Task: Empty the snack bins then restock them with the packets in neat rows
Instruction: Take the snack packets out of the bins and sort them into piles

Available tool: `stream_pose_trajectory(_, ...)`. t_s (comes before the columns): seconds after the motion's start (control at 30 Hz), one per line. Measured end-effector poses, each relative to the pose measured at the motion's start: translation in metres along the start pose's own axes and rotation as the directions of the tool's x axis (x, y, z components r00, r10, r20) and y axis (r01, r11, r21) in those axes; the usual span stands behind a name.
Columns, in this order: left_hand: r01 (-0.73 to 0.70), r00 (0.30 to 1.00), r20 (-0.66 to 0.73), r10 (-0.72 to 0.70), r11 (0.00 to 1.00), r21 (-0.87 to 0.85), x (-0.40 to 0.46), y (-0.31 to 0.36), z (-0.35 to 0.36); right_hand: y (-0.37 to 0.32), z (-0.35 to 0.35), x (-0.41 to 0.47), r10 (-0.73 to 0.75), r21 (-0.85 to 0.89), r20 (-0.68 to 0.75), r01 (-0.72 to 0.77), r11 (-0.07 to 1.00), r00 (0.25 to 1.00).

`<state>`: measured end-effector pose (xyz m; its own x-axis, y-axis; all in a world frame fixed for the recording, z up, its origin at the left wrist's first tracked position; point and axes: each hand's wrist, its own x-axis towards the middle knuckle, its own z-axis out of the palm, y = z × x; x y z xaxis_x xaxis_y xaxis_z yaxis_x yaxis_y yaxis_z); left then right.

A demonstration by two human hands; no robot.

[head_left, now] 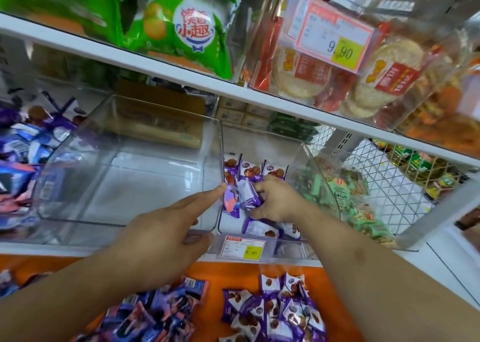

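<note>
— Hands first: what are they doing?

— Right hand (272, 198) is down inside the middle clear bin (322, 185), fingers curled round a small bunch of purple snack packets (246, 195). Left hand (166, 227) reaches forward with straight fingers; its index fingertip touches the front corner of the wall between two bins, and it grasps nothing.

— Which bins?

— The middle one and the bin just to its left, the empty clear bin (124, 165). Both stand side by side on a white shelf (39, 249).

— What else is in the middle bin?

— A row of three purple packets (255, 170) standing upright at the back, faces forward, and a couple more lying loose at the front, near the price label (244, 248) on the bin's front edge.

— And around that?

— Below the shelf, on an orange surface (228, 274), lie two loose heaps: purple packets (275, 308) to the right, purple-and-pink ones (155, 313) to the left. Right of the middle bin sits a bin of green packets (345, 193). At far left there are blue and purple packets (23, 154). On the shelf above are green bags (181, 27) and rice crackers (363, 76) behind a price tag.
</note>
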<state>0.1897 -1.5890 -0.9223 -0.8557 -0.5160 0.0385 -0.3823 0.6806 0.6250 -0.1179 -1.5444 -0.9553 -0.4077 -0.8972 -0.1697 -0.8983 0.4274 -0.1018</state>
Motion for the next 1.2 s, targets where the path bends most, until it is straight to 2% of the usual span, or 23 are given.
stream_pose_trajectory(0.13,-0.009,1.000,-0.015,0.009,1.000,0.006,-0.001,-0.001,0.003,0.009,-0.020,-0.023,0.057,0.282,-0.134,-0.017,0.959,0.989)
stream_pose_trajectory(0.27,-0.015,0.999,-0.046,0.016,1.000,0.020,0.000,-0.002,0.003,0.015,-0.027,-0.040,0.093,0.475,-0.142,-0.015,0.880,0.985)
stream_pose_trajectory(0.43,-0.009,0.999,-0.036,0.010,1.000,0.026,-0.001,-0.001,0.003,0.003,-0.055,-0.078,0.179,0.733,-0.251,0.066,0.677,0.951)
stream_pose_trajectory(0.6,0.009,1.000,-0.030,-0.008,0.999,0.033,-0.002,-0.001,0.004,-0.005,-0.072,-0.136,0.134,0.862,-0.252,0.159,0.481,0.958)
stream_pose_trajectory(0.7,0.026,0.999,-0.019,-0.026,0.999,0.030,-0.004,0.001,0.003,-0.002,-0.058,-0.176,0.055,0.892,-0.207,0.165,0.422,0.977)
stream_pose_trajectory(0.77,0.044,0.999,-0.010,-0.044,0.999,0.027,-0.004,0.004,0.002,0.003,-0.040,-0.195,-0.001,0.882,-0.163,0.146,0.449,0.987)
stream_pose_trajectory(0.87,0.060,0.998,-0.004,-0.060,0.998,0.031,-0.003,0.006,0.001,0.016,-0.006,-0.216,-0.040,0.792,-0.041,0.057,0.608,0.998)
stream_pose_trajectory(0.97,0.060,0.998,-0.001,-0.060,0.998,0.029,-0.003,0.006,0.001,0.033,0.025,-0.227,0.006,0.564,0.111,-0.068,0.823,0.994)
stream_pose_trajectory(1.03,0.061,0.998,-0.002,-0.061,0.997,0.045,-0.003,0.006,0.002,0.042,0.036,-0.231,0.011,0.350,0.184,-0.076,0.933,0.983)
stream_pose_trajectory(1.1,0.067,0.998,-0.005,-0.066,0.996,0.059,-0.002,0.006,0.002,0.045,0.036,-0.231,0.027,0.200,0.233,-0.075,0.977,0.972)
stream_pose_trajectory(1.2,0.059,0.998,-0.015,-0.058,0.997,0.054,-0.001,0.004,0.003,0.033,0.017,-0.222,0.033,0.167,0.136,-0.056,0.984,0.990)
